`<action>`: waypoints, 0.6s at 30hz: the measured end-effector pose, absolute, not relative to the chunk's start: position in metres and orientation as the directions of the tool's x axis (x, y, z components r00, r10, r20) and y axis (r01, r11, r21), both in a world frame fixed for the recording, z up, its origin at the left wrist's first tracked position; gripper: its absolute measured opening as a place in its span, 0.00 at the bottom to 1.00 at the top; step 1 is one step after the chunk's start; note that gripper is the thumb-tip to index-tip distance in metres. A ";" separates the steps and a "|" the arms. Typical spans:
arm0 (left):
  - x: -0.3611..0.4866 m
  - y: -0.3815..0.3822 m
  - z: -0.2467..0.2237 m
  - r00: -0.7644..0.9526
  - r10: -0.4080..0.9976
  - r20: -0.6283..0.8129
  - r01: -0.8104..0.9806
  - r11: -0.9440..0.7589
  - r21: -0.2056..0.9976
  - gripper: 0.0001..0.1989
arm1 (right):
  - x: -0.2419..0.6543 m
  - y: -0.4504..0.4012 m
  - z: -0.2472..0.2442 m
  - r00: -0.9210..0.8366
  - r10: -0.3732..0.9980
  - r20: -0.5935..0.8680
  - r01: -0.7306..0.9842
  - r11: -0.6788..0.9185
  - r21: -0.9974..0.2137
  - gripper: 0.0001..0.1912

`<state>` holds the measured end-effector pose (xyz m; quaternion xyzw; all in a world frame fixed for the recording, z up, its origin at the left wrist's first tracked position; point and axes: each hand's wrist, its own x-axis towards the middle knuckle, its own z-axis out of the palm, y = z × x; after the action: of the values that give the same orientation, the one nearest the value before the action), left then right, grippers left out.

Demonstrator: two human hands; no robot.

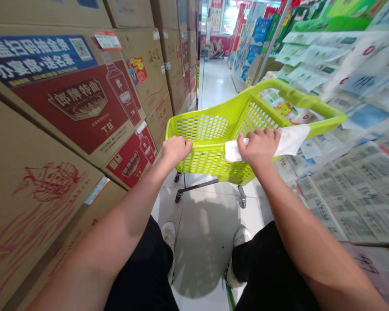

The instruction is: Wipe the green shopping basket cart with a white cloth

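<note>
between stacked cartons (74,99) and shelves of white packs (353,82), the lime-green cart (210,129) stands on the tiles; the left hand (176,149) curls closed over its near rim, while the right hand (261,147), fingers bent, presses 1 white cloth (290,140) against that rim.

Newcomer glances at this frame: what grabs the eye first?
The lime-green cart mid-aisle, with the left hand on its rim and the right hand pressing a white cloth there. Next, the big red-printed carton at left, then the pale stacked packs along the right.
</note>
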<state>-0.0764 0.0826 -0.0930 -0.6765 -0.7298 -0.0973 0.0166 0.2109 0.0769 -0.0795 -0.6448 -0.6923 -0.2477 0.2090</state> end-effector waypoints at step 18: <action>-0.103 0.095 -0.088 0.051 0.998 0.023 0.996 -0.053 0.070 0.28 | 0.242 0.080 -0.072 -0.068 0.727 0.683 0.994 0.110 -0.018 0.23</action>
<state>-0.1025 0.0952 -0.0875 -0.7249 -0.6879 -0.0325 -0.0175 0.2417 0.0799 -0.0717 -0.6231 -0.6906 -0.2387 0.2790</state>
